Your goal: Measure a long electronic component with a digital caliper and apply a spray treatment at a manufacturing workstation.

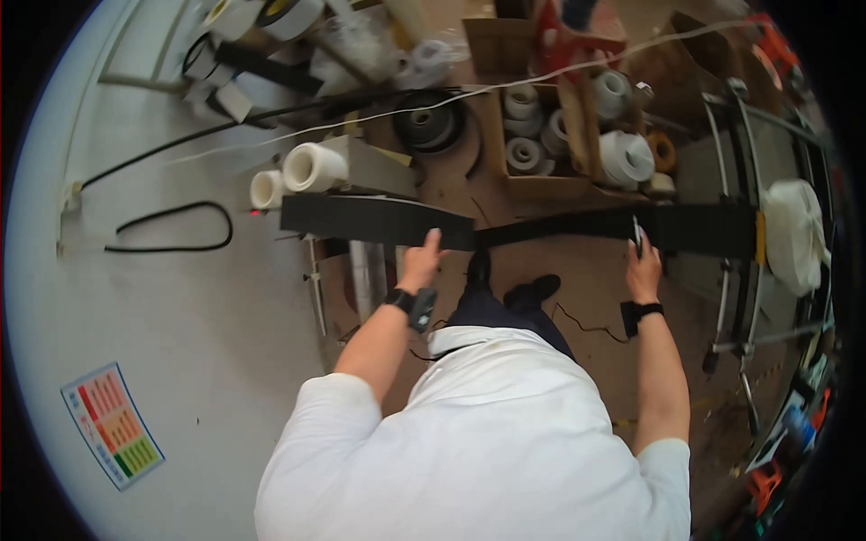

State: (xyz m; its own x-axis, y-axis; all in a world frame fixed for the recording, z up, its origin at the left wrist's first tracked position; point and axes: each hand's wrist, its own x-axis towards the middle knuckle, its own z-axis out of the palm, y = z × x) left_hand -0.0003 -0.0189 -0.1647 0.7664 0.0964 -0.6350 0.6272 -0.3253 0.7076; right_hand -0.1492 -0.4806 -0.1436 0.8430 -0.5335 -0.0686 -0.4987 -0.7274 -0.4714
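Presently, I log the black strip (577,224) lying crosswise: one part at the fingers of the left hand (421,266), the wider far part passing behind the right hand (643,273). Just right of the left hand its outline steps; I cannot tell whether that is a fold or two pieces meeting.

Left hand: index finger extended over the near edge; whether the thumb pinches, I cannot tell. Right hand: fingers curled round a slim tool (637,233), tip pointing away from the body, kind unclear.

Risks, my judgement: if the left hand's contact is light, the strip could slip or twist, as the span between the hands looks unsupported. Should the tool be sharp, a shift could mark the strip or nick a finger. A thin dark cord (591,332), bodyward of the right hand, could catch a foot.

Surroundings: right of the right hand, a metal frame (722,311) and a white bundle (794,236). Between and beyond the hands, an open cardboard box (546,187) of rolls above brownish floor (586,279). Left of the left hand, a pale surface (253,361) bearing a coloured sheet (113,426).
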